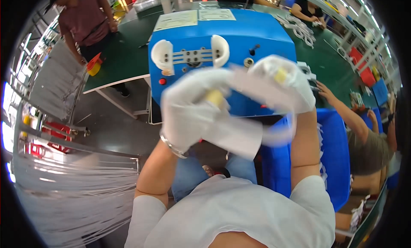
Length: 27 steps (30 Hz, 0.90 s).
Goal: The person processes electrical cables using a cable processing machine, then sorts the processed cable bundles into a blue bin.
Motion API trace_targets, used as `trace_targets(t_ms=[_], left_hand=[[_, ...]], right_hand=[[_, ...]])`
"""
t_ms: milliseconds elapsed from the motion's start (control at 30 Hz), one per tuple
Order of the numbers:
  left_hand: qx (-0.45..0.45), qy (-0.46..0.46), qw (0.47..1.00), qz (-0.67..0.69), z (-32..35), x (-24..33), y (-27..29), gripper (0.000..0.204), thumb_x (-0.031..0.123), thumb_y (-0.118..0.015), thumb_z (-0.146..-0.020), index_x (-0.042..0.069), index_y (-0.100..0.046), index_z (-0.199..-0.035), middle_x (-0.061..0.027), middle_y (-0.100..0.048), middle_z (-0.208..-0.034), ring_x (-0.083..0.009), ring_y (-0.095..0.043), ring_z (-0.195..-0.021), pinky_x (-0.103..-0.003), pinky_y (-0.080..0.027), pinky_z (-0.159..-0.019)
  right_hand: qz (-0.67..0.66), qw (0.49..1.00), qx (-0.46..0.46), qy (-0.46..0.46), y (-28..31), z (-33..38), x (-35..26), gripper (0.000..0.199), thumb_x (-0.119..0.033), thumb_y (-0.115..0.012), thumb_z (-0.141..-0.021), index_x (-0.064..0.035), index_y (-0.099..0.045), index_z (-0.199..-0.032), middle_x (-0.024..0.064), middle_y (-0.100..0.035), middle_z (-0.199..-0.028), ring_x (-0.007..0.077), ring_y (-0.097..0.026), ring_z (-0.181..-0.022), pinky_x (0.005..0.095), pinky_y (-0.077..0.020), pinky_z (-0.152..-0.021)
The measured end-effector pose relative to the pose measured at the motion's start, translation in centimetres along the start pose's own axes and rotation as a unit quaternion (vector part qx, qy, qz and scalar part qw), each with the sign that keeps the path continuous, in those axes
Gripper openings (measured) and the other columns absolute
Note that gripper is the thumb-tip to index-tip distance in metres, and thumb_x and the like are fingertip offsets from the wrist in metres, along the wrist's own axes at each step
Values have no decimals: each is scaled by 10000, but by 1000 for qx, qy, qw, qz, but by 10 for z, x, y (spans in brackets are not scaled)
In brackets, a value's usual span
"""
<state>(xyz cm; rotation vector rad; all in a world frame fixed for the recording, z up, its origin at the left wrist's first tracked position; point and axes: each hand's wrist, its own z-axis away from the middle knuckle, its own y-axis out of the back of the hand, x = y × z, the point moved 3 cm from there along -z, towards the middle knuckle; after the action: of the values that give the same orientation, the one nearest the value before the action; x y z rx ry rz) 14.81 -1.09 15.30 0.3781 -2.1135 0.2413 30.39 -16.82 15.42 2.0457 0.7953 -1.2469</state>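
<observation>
Both my hands wear white gloves and are smeared by motion in front of a blue machine [257, 38]. My left hand [192, 106] is closed on a white bent strip [239, 134], which sticks out below its fingers. At the upper right, my right hand [284, 79] is closed on another part of the same strip, which curves between the hands. Yellow patches show at the fingers of both gloves. On the machine's front, two white curved cups [162, 54] sit at the ends of a metal bar [192, 56], just beyond my left hand.
A red button [162, 81] and a black knob [252, 51] are on the machine. Below my right forearm stands a blue bin [338, 162] with white parts. A green table [124, 55] carries white loops [297, 27]. A co-worker's hand [327, 93] reaches in from the right.
</observation>
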Motion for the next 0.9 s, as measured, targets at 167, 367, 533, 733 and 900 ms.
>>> trace_targets(t_ms=[167, 367, 533, 733, 900], left_hand=[[206, -131, 917, -315, -34, 14, 44, 206, -56, -592, -756, 2, -673, -935, -77, -642, -808, -143, -625, -676, -235, -491, -634], [247, -149, 835, -468, -40, 12, 65, 152, 85, -612, -799, 21, -686, -915, -128, -675, -920, -254, -659, -779, -270, -506, -684], [183, -4, 939, -290, -50, -17, 90, 217, 161, -581, -867, 7, -685, -980, -104, -686, -911, -138, -632, -773, -264, -487, -705], [243, -30, 957, -154, -28, -49, 100, 376, 326, -523, -950, -22, -593, -1073, -74, -638, -920, -71, -563, -632, -206, -463, -593], [170, 189, 966, 56, 13, -77, 55, 307, 252, -559, -929, -44, -607, -995, -114, -647, -866, -140, -619, -604, -259, -551, -545]], right_hand=[[60, 966, 210, 140, -27, -27, -24, 289, -235, -522, -953, -3, -624, -1090, 63, -621, -874, 104, -573, -780, 247, -467, -755], [100, 972, 172, 127, -54, -41, 1, 293, -230, -593, -917, -5, -615, -1102, 57, -623, -1044, 114, -566, -941, 236, -436, -849], [81, 989, 117, 31, -59, -48, -8, 298, -220, -580, -925, 11, -600, -1112, 58, -622, -1050, 105, -555, -956, 232, -429, -870], [8, 999, 43, 22, -47, -60, 7, 283, -167, -539, -940, 26, -569, -1145, 54, -610, -1084, 99, -542, -989, 225, -410, -897], [19, 999, 36, 37, -60, -83, -24, 239, -99, -558, -913, 27, -587, -1114, 45, -612, -1000, 89, -540, -953, 224, -423, -855]])
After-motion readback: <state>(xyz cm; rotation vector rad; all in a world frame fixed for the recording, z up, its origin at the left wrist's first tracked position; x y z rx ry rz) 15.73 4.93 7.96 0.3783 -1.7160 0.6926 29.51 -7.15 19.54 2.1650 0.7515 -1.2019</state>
